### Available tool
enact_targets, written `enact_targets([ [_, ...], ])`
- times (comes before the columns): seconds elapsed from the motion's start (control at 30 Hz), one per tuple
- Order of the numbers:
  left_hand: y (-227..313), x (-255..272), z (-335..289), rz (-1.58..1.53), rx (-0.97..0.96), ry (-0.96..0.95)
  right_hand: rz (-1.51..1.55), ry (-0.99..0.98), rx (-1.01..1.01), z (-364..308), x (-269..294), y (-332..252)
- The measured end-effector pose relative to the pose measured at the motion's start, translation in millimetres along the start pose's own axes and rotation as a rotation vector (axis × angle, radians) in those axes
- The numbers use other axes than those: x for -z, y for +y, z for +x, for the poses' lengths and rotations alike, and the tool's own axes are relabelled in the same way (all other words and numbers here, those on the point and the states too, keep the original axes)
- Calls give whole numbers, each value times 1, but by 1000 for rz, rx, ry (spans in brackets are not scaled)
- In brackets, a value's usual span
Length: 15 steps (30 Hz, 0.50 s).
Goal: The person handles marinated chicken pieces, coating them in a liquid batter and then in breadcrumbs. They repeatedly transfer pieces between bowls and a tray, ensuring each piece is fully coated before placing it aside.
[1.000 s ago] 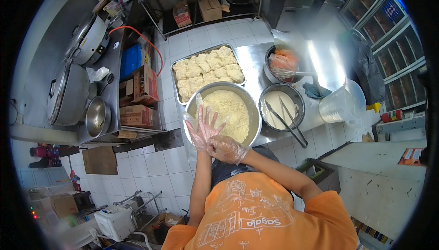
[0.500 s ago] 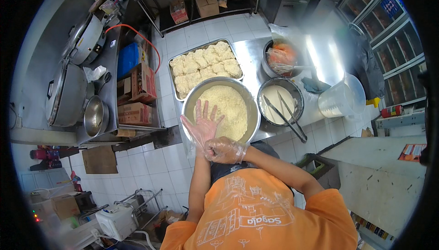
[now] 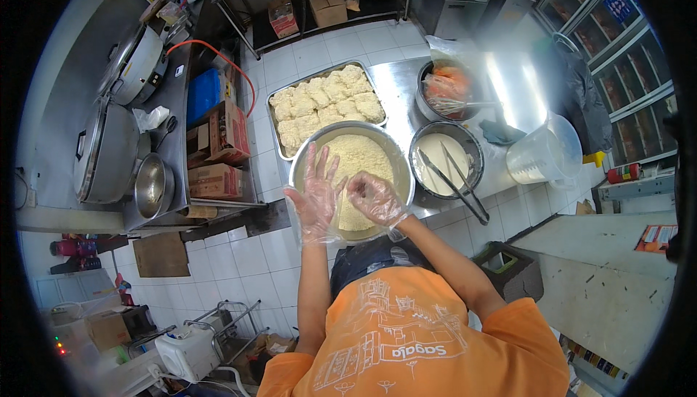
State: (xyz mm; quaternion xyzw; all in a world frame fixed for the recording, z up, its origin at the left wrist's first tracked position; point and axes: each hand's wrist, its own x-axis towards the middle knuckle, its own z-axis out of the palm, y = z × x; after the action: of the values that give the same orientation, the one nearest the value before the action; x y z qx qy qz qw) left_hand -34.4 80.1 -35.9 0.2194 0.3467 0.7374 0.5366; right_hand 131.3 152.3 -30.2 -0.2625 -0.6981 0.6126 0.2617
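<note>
Both my hands wear clear plastic gloves and hover over a big metal bowl (image 3: 404, 188) of pale yellow crumbs (image 3: 361, 156). My left hand (image 3: 317, 195) is palm up with its fingers spread, holding nothing; its loose glove cuff flares at the wrist. Just beside its little finger, my right hand (image 3: 375, 199) has its fingers curled together in a pinch; whether anything is between them is hidden. Behind the bowl sits a metal tray (image 3: 273, 127) filled with crumb-coated pieces (image 3: 327, 99). To the right, tongs (image 3: 457, 186) rest in a dark pot (image 3: 475, 172) of creamy batter (image 3: 438, 156).
A pot (image 3: 422, 103) with orange-red contents and a whisk (image 3: 451, 106) stands farther back on the steel table (image 3: 396, 70). A clear plastic bucket (image 3: 541, 154) is at its right end. Large cookers (image 3: 109, 151) line the left counter. A dark bin (image 3: 512, 273) stands at my right.
My right hand has left my left wrist and moved up and right, beside the left fingers. My left hand has shifted slightly up, still spread.
</note>
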Motion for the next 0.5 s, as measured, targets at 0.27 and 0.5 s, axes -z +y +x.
enact_targets([
  [0.27, 15, -31, -4, 315, 79, -104, 332, -15, 168, 6, 3, -39],
  [0.5, 30, -32, -8, 615, -24, -91, 388, -175, 158, -3, 20, -73],
])
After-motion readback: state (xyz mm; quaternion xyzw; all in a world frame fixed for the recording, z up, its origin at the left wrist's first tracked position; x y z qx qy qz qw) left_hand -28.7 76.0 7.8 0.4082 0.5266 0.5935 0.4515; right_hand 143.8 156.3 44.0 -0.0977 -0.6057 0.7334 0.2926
